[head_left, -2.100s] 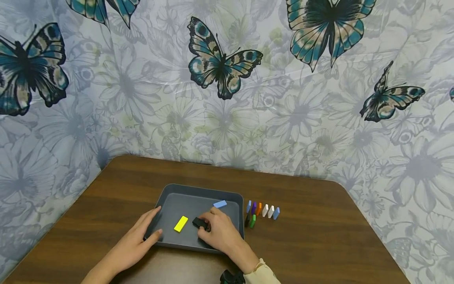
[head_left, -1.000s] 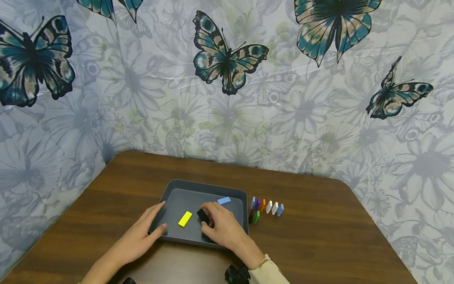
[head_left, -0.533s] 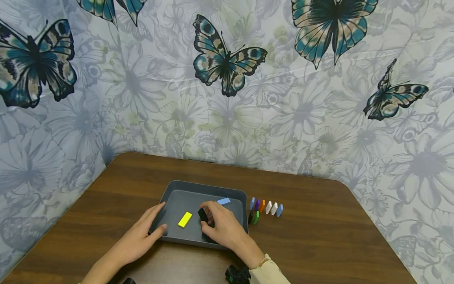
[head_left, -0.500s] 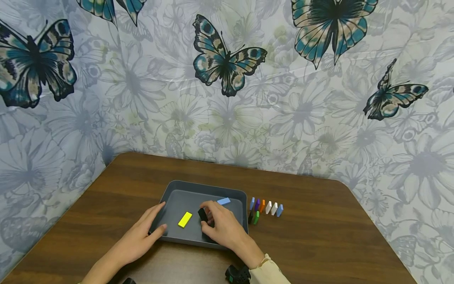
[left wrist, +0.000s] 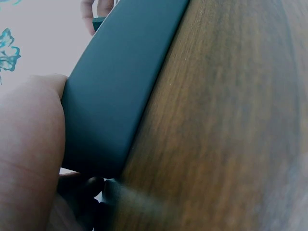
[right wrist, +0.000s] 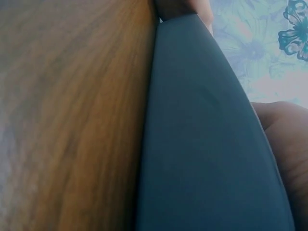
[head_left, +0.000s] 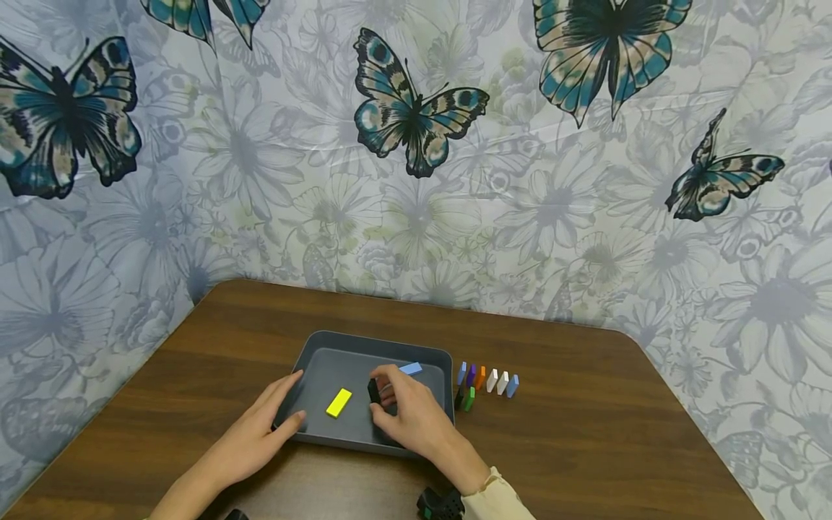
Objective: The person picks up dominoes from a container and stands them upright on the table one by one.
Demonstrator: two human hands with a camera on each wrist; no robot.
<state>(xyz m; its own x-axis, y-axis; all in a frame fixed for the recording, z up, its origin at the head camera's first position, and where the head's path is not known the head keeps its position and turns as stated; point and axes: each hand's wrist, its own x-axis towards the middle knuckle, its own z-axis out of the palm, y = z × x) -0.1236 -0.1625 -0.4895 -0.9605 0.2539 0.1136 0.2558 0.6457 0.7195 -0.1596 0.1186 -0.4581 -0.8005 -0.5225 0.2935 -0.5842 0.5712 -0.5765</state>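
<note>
In the head view, my right hand [head_left: 416, 412] is over the right half of a grey tray [head_left: 344, 437]. Its thumb and fingers pinch a black domino [head_left: 373, 391], which looks upright; its lower end is partly hidden. My left hand [head_left: 256, 437] rests at the tray's left front corner, fingers extended along the rim, thumb on the front edge. A yellow domino [head_left: 339, 403] lies flat in the tray between the hands. Behind the right hand lies a blue domino [head_left: 410, 369], partly covered. The left wrist view shows the left thumb [left wrist: 33, 144] against the tray wall [left wrist: 115, 91].
Right of the tray, several dominoes stand on the wooden table [head_left: 585, 412], among them an orange domino [head_left: 480, 378], a white domino [head_left: 492, 380] and a green domino [head_left: 469, 399]. A butterfly-patterned cloth [head_left: 416, 238] hangs behind the table.
The black domino has turned from lying aslant to standing upright in my right hand's fingers. That hand has shifted slightly right. My left hand keeps its place on the tray; the view moved a little.
</note>
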